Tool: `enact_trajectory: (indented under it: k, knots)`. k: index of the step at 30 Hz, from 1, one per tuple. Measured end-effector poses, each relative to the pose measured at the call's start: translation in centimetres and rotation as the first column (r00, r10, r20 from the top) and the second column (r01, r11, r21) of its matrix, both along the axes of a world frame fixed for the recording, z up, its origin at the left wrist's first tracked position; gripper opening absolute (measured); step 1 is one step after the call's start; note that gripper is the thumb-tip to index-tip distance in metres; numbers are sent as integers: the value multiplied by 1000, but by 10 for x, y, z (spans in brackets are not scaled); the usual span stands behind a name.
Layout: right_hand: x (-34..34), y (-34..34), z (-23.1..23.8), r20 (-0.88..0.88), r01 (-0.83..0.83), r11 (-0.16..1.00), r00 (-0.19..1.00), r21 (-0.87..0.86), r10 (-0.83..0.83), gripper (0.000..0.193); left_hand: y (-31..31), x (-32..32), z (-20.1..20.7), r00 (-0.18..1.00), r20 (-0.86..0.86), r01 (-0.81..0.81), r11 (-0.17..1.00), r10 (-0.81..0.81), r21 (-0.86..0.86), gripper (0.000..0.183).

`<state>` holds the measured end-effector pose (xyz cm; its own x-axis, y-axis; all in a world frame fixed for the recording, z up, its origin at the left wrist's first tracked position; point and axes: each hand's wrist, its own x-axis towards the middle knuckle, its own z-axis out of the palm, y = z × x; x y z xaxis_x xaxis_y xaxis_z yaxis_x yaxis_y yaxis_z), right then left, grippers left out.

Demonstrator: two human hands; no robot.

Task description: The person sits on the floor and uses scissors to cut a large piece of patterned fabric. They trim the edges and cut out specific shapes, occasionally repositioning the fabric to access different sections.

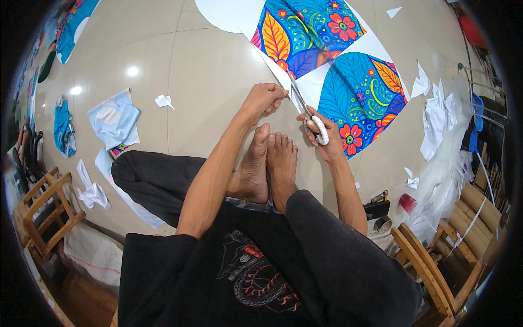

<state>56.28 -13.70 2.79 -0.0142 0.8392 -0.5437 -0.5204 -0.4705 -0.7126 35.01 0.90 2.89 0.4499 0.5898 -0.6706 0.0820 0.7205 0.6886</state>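
Glossy tiled floor (207, 71), seated cross-legged. Right hand (321, 136) closed around scissors (305, 111), blades cutting white margin of floral printed sheet (327, 54); left hand (264, 101) pinching its edge taut. Upper panel partly trimmed, lower panel (362, 101) uncut. White offcuts (436, 114) scattered right.

One scissors (308, 111), two hands (264, 100).
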Motion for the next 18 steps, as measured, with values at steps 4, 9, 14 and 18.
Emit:
enact_trajectory:
  k: [4,9,14,18]
  knots:
    - [6,15,7,56,-51,999,997,-8,52,54,1,0,1,999,-44,28,1000,-27,11,19]
    - [8,19,9,89,-63,998,994,-31,65,56,1,1,0,998,-44,34,999,-34,11,21]
    - [6,21,11,112,-74,996,990,-56,80,57,2,1,2,999,-43,26,1000,-26,12,23]
    - [9,24,13,108,-87,994,990,-69,94,57,2,1,3,999,-48,24,999,-23,26,25]
